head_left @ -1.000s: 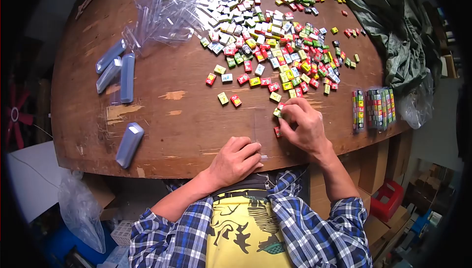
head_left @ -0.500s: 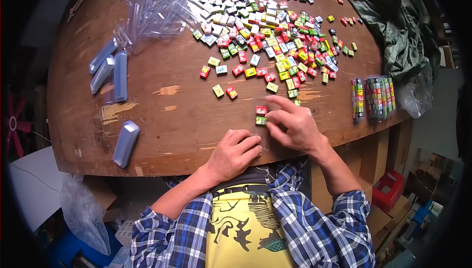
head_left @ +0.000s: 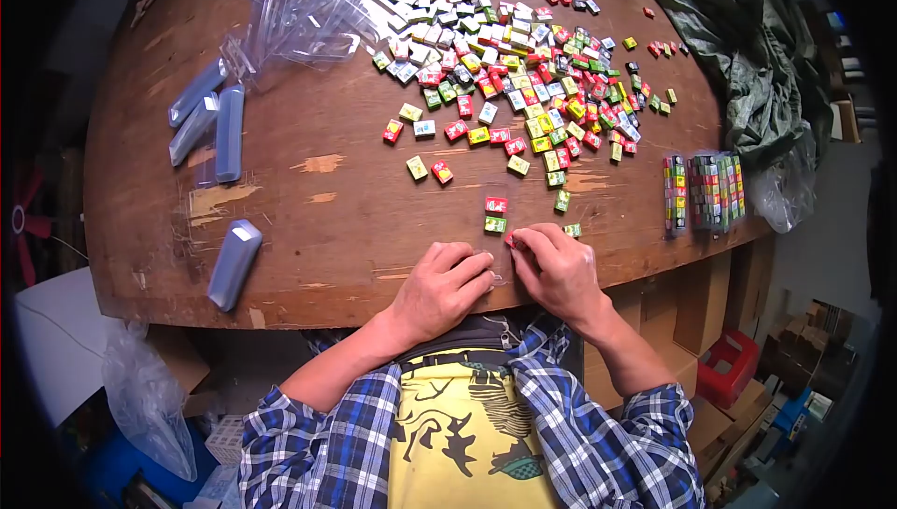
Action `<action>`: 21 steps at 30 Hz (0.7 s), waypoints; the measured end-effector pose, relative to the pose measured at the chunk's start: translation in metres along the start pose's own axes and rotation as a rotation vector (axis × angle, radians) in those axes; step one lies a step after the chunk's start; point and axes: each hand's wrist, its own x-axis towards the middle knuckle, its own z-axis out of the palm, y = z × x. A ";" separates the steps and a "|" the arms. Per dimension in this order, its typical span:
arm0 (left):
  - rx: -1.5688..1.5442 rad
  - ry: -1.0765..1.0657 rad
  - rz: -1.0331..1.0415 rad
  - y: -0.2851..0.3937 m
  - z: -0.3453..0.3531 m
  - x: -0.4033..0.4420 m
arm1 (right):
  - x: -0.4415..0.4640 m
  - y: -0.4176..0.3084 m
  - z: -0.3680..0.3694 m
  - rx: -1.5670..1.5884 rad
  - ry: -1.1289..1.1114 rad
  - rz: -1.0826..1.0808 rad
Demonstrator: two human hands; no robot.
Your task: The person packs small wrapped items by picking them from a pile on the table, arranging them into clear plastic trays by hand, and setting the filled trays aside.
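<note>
Fingertips of the right hand (head_left: 559, 271) pinch a small red box (head_left: 510, 240) just above the desk (head_left: 308, 266), beside a green box (head_left: 495, 224), while the left hand (head_left: 443, 290) lies loosely curled near the edge.

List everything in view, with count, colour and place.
Table: one, brown, centre
Small boxes: uncountable, mixed colours, mostly far middle
Clear trays: uncountable, colourless, far left
Stacks: four, bluish, left
Filled packs: several, multicoloured, right
Cloth: one, green, far right
Bags: two, clear, right and lower left
Bin: one, red, lower right
Cartons: several, brown, under table
Fan: one, pink, far left
Top: one, yellow, worn
Shirt: one, blue plaid, worn
Left hand: one, bare, near edge
Right hand: one, bare, gripping red box
</note>
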 end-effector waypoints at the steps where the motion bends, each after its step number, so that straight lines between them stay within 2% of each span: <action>1: 0.000 0.002 -0.003 0.000 0.000 -0.001 | -0.001 -0.002 0.001 -0.019 0.019 0.018; 6: 0.001 0.013 -0.001 0.000 0.000 -0.003 | 0.005 0.004 -0.010 0.038 0.098 0.120; 9: -0.019 0.005 -0.006 0.000 -0.001 -0.001 | 0.016 -0.001 -0.009 0.105 -0.022 -0.182; 13: -0.011 0.006 0.001 -0.001 -0.001 -0.003 | 0.027 0.008 -0.003 0.141 -0.023 -0.208; 17: -0.030 0.003 0.000 -0.002 0.000 -0.003 | 0.056 0.023 -0.008 -0.057 0.159 -0.121; 21: -0.055 -0.004 0.002 -0.003 -0.002 -0.003 | 0.075 0.044 0.004 -0.114 0.129 -0.077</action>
